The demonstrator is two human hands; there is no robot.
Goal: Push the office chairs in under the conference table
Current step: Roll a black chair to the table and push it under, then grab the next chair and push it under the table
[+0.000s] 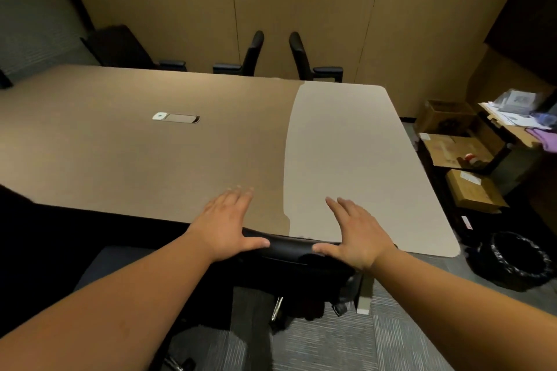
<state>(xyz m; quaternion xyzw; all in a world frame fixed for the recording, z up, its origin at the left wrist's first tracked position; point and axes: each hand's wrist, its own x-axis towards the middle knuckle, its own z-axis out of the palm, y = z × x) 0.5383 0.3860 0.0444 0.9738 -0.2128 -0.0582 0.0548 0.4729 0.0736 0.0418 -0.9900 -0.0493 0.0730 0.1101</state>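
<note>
A black office chair (pixel 291 248) stands right in front of me, its backrest top against the near edge of the tan conference table (pixel 150 153). My left hand (pixel 230 223) lies flat on the left part of the backrest top, fingers spread, thumb along the rim. My right hand (pixel 358 232) rests the same way on the right part. Neither hand wraps around the backrest. The chair's base and castors (pixel 278 307) show below on the carpet. Across the table, two black chairs (pixel 251 54) (pixel 304 59) stand at the far edge, and a third (pixel 120 45) sits further left.
Cardboard boxes (pixel 458 150) are stacked on the floor to the right of the table. A black bin with a liner (pixel 512 259) stands near the table's right corner. A cluttered side desk (pixel 512 120) is at far right. A cable hatch (pixel 177 118) sits mid-table.
</note>
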